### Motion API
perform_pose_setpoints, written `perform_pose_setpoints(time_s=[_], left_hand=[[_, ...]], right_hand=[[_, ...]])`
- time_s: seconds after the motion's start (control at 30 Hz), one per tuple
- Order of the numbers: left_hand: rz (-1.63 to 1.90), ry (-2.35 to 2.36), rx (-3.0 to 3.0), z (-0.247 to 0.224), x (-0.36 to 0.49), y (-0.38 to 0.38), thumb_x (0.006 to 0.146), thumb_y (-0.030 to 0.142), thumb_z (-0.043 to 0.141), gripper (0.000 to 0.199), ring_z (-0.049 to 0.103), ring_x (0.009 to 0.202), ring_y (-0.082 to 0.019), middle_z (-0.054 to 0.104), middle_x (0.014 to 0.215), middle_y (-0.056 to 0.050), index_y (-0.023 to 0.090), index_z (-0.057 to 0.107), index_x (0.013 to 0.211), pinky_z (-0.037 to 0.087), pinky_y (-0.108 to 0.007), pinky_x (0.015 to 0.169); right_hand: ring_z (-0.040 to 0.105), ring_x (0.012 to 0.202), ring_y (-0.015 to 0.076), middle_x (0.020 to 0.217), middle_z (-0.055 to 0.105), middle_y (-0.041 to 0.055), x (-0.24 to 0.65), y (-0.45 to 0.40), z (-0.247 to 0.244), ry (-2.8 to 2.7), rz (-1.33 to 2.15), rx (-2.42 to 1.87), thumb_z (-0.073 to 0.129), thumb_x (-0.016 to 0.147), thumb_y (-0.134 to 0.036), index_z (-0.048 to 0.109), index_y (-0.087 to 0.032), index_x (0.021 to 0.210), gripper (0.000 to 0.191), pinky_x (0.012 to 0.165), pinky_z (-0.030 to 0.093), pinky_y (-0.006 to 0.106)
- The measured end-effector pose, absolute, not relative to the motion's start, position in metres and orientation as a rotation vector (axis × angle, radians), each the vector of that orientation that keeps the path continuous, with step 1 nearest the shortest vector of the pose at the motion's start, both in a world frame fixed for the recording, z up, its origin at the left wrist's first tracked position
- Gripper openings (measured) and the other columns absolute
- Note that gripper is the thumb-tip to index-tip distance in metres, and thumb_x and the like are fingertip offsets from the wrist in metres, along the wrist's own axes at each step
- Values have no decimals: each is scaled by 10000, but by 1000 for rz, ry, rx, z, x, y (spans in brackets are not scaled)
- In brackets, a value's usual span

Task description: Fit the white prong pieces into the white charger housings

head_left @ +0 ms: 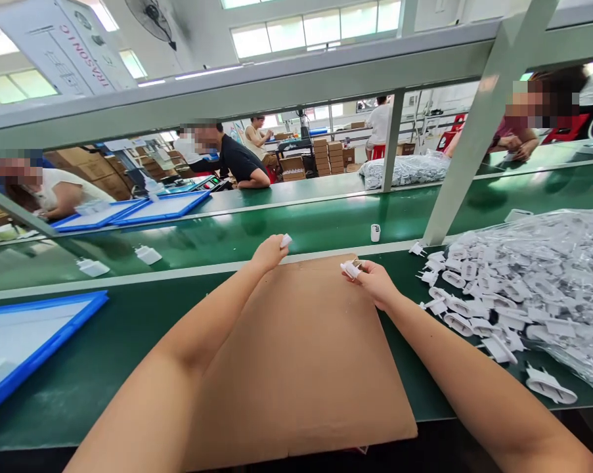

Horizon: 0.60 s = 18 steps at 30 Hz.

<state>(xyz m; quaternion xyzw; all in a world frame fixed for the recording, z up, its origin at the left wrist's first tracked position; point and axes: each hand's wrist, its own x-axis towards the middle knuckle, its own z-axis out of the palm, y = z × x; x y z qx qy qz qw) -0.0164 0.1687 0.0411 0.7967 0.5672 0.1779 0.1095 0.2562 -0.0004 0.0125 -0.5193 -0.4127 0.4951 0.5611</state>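
Observation:
My left hand point(270, 252) is closed around a small white plastic piece point(286, 241), only the end of which shows past the fingers. It hovers near the far edge of the brown cardboard sheet point(296, 368). Over the sheet's far right corner, my right hand point(375, 282) pinches a white plug part point(350, 269) with metal pins. The two hands are apart. Right of my right forearm lies a large heap of white plug parts point(503, 309), partly in a clear plastic bag point(582, 263).
A white charger point(375, 232) stands on the green belt point(316, 226), with two more white chargers point(93, 266) at left. A blue-rimmed tray point(44, 345) sits on the near left. A slanted metal post point(466, 138) rises at right. Several people work across the line.

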Motion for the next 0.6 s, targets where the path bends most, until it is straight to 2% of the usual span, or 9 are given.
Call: perform_pose_setpoints(time_s=[0.1, 0.2, 0.3, 0.47, 0.6], left_hand=[[748, 1392, 2253, 26, -3, 131, 974, 430, 544, 458, 655, 1069, -226, 675, 1247, -111, 185, 629, 1351, 530, -360, 978], [938, 1024, 2010, 9, 13, 84, 896, 474, 672, 455, 663, 1022, -200, 627, 1320, -112, 201, 702, 1259, 546, -340, 931], [931, 880, 1926, -1, 24, 44, 850, 416, 745, 363, 652, 1044, -207, 669, 1201, -89, 223, 752, 1157, 532, -341, 937], [809, 895, 1914, -5, 29, 18, 847, 347, 755, 341, 659, 966, -206, 711, 1095, -77, 207, 726, 1157, 529, -361, 909], [798, 872, 1950, -2, 27, 16, 804, 295, 796, 480, 643, 1118, -249, 701, 1234, -103, 216, 678, 1262, 507, -397, 1001]], right_hand=[[713, 908, 235, 951, 788, 77, 254, -3, 19, -965, 1177, -1187, 942, 542, -561, 767, -199, 885, 529, 856, 558, 356], [699, 911, 222, 978, 784, 58, 251, -9, 27, -990, 1123, -1126, 968, 529, -527, 776, -211, 898, 523, 854, 541, 344], [703, 913, 222, 983, 783, 49, 247, -15, 33, -1044, 1095, -1086, 955, 574, -516, 778, -227, 921, 485, 843, 542, 345], [707, 942, 231, 1034, 788, 65, 241, -22, 37, -1121, 1144, -1110, 903, 667, -541, 774, -228, 978, 460, 853, 552, 361], [708, 973, 238, 1077, 790, 72, 237, -25, 38, -1131, 1180, -1133, 927, 647, -527, 778, -228, 1021, 502, 880, 553, 372]])
